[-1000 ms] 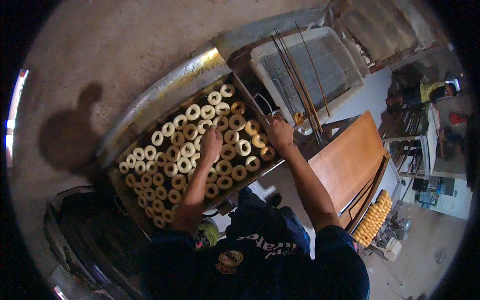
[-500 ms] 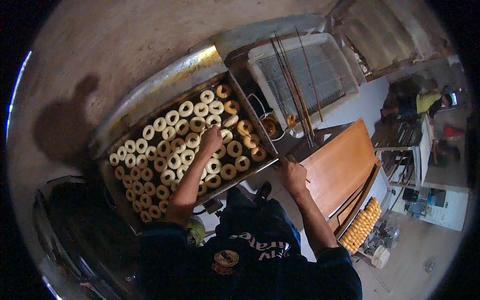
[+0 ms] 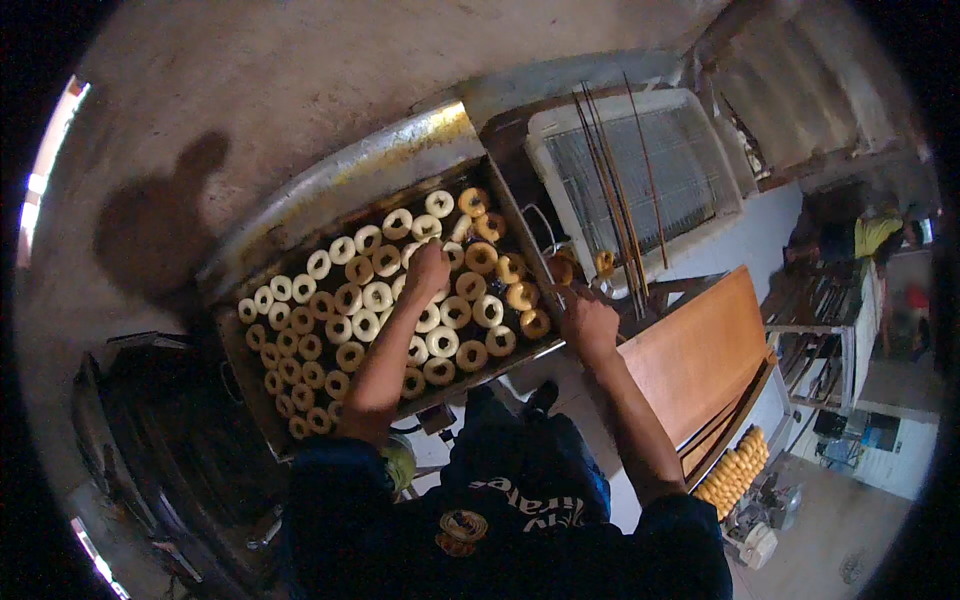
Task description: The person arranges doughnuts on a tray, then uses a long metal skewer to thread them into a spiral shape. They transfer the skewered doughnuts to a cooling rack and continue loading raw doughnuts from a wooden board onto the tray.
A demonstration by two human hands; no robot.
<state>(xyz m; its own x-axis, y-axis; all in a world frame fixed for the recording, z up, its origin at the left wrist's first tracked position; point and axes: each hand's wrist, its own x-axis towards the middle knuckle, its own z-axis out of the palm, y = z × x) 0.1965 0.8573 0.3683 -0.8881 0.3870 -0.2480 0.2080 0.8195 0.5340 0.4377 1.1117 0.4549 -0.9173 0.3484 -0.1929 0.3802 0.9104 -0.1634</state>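
Note:
A wide metal fryer pan (image 3: pixel 520 215) holds rows of ring doughnuts. Most are pale, like the doughnut (image 3: pixel 440 342) near the front; along the right side several show golden-brown tops, such as this browned doughnut (image 3: pixel 522 295). My left hand (image 3: pixel 428 268) is closed above the middle of the pan, and what it grips is hidden. Just beyond its fingers, one doughnut (image 3: pixel 462 228) stands tilted among the others. My right hand (image 3: pixel 590 322) is closed at the pan's right edge, seemingly around a thin stick of which little shows.
Right of the pan, several long thin rods (image 3: pixel 612 190) lie across a wire rack in a pale tray (image 3: pixel 735 205). Nearer me are a brown board (image 3: pixel 695 355) and a stack of golden pastries (image 3: pixel 735 472). Another person (image 3: pixel 870 238) is at the far right beside a shelf rack (image 3: pixel 815 325).
The view has shifted, moving the scene rightward and down. A doughnut that was tilted near the right side now lies flat, browned side up, and a neighbouring pale one has tipped.

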